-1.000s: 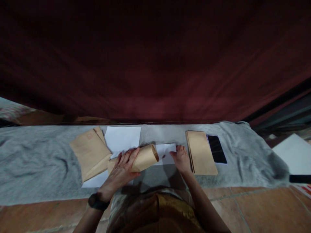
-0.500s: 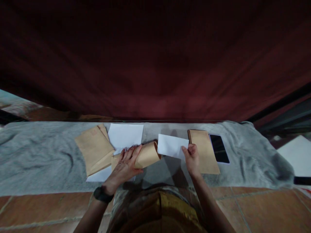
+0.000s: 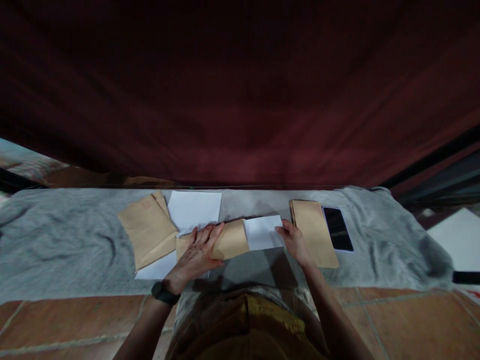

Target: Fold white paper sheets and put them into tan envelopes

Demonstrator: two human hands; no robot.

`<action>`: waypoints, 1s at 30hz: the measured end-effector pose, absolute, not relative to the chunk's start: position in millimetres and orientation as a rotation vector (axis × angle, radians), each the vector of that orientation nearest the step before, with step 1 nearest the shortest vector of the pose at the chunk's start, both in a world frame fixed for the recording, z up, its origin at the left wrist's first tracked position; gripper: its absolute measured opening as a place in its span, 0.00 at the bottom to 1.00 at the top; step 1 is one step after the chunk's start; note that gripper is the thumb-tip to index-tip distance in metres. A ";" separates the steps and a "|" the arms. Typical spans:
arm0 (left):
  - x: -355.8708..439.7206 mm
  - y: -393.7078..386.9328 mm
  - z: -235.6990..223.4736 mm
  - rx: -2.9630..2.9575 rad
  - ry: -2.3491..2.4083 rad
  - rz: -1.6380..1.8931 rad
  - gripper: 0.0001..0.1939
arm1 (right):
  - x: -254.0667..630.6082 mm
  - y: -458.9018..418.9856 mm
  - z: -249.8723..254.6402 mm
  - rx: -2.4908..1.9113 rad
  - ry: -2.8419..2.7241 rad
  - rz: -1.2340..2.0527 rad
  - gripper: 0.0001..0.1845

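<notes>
My left hand [image 3: 198,252] lies with fingers stretched flat on a brown envelope [image 3: 230,239] on the grey cloth [image 3: 75,250], pressing it down. My right hand [image 3: 294,241] pinches the right edge of a folded white paper [image 3: 262,232], whose left end sits at the envelope's open mouth. A black watch is on my left wrist.
A stack of brown envelopes [image 3: 313,231] lies right of my right hand, with a dark phone [image 3: 337,228] beside it. At the left lie more brown envelopes [image 3: 148,229] and white sheets [image 3: 194,209]. A dark red curtain hangs behind. The floor is reddish tile.
My right hand lifted the white paper, then brought it down and left to the envelope's mouth. The envelope, bulged open before, now lies flatter under my left hand.
</notes>
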State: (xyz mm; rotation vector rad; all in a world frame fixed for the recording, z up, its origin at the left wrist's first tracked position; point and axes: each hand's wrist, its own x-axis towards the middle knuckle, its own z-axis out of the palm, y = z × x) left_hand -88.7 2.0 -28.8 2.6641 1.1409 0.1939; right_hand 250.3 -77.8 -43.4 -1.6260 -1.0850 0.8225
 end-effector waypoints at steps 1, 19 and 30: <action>-87.4 2.9 -28.3 2.658 1.137 0.188 0.60 | 248.9 -76.5 -44.2 -1.630 -1.080 0.817 0.15; -37.0 -2.2 -20.9 2.644 0.897 0.173 0.57 | 191.7 -74.3 -73.9 -1.645 -1.029 0.736 0.06; -34.7 -2.1 -22.6 2.671 0.872 0.135 0.57 | 191.3 -78.3 -80.9 -1.557 -0.834 0.824 0.20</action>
